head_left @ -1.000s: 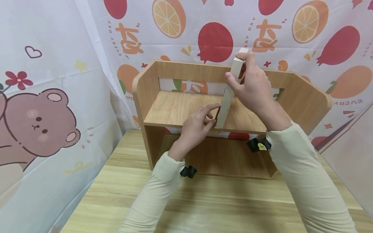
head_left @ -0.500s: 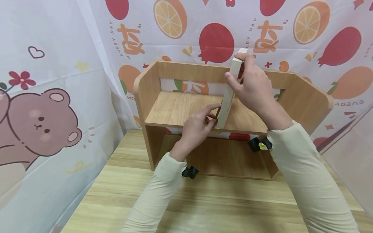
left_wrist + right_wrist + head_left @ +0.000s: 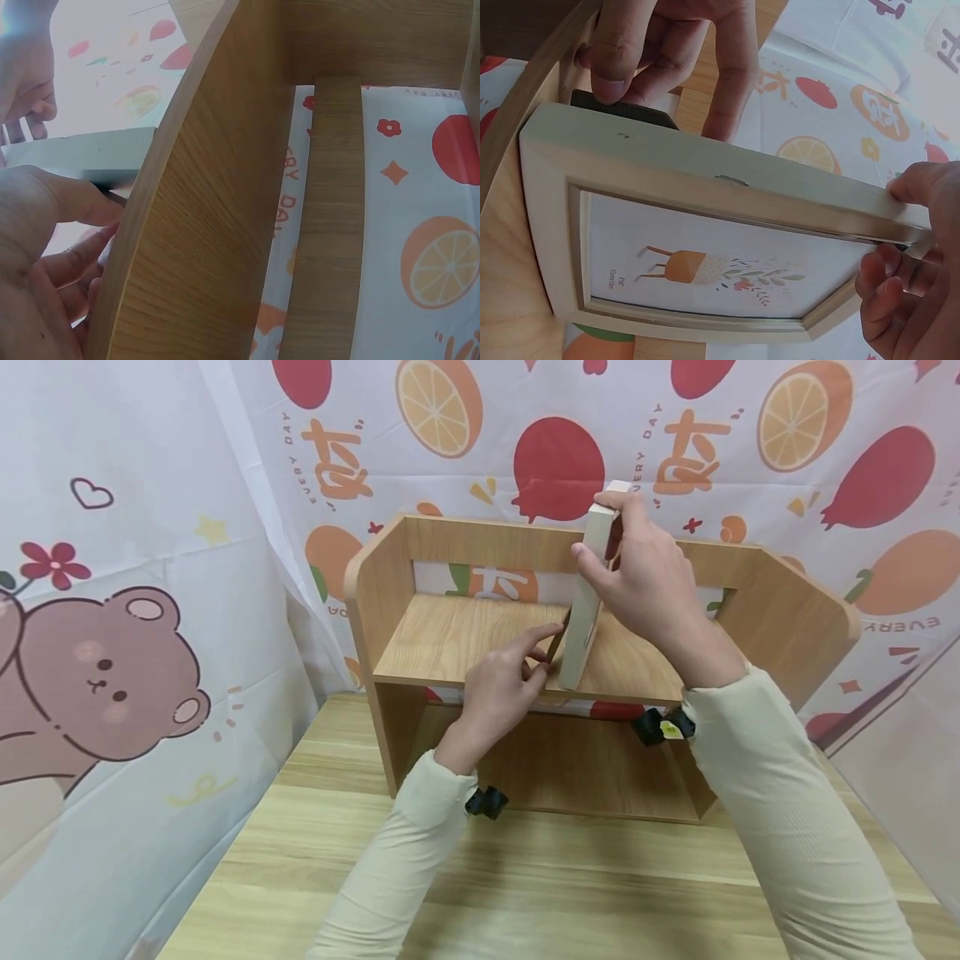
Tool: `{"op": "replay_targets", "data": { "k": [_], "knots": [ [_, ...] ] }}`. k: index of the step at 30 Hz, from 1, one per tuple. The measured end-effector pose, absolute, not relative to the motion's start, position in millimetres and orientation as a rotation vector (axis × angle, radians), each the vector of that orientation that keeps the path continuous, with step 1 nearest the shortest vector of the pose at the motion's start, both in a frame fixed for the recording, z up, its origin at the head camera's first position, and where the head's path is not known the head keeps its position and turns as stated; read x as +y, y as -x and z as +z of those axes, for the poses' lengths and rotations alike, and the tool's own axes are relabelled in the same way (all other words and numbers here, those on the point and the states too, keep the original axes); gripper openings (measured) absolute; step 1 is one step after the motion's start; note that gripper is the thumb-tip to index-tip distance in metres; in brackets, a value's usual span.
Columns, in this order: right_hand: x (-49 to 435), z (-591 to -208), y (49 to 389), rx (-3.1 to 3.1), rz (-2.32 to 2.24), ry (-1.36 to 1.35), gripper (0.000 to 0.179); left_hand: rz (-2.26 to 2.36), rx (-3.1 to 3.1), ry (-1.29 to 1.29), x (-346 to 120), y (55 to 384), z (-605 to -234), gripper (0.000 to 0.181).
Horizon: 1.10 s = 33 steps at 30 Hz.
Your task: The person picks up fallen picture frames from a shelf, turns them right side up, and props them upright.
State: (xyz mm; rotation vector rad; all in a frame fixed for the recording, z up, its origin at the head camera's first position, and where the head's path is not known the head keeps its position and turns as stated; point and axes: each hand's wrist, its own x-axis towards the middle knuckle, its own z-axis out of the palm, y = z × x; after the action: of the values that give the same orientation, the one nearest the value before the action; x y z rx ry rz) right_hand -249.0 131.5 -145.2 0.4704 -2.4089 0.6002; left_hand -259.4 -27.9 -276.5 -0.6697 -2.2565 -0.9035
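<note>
**Head view: a picture frame upright on the upper shelf, between two hands**

The white picture frame (image 3: 587,589) stands on the upper shelf (image 3: 457,643) of a wooden shelf unit, near the front edge, with one narrow side towards the viewer. Its face is turned to the person's right; the right wrist view shows the print (image 3: 697,266) within it – an orange, legged pot bearing leafy sprigs – and a small dark mark (image 3: 731,180) along the narrow side. A dark flap (image 3: 626,114) projects from the back of the frame.

The right hand (image 3: 652,572) is clamped on the upper part of the frame, thumb against the near side and fingers over the top. The left hand (image 3: 498,685), lower down and behind the frame, pinches the dark flap between thumb and fingers.

Both forearms wear pale sleeves (image 3: 787,802), with a small black device (image 3: 491,802) at each wrist. The shelf unit stands on a wood-grained table (image 3: 525,885). Behind it hangs a fruit-print cloth (image 3: 558,468); to the left, a pale cloth carries a brown bear (image 3: 112,677).
</note>
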Motion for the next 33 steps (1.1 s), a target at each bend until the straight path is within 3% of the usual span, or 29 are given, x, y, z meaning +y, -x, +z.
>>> {"op": "replay_targets", "data": {
  "k": [33],
  "knots": [
    [122.5,-140.0,259.1,-2.452,0.534,-0.663,0.052,-0.954,-2.304,0.572,-48.1,262.9,-275.0,0.044]
  ]
}}
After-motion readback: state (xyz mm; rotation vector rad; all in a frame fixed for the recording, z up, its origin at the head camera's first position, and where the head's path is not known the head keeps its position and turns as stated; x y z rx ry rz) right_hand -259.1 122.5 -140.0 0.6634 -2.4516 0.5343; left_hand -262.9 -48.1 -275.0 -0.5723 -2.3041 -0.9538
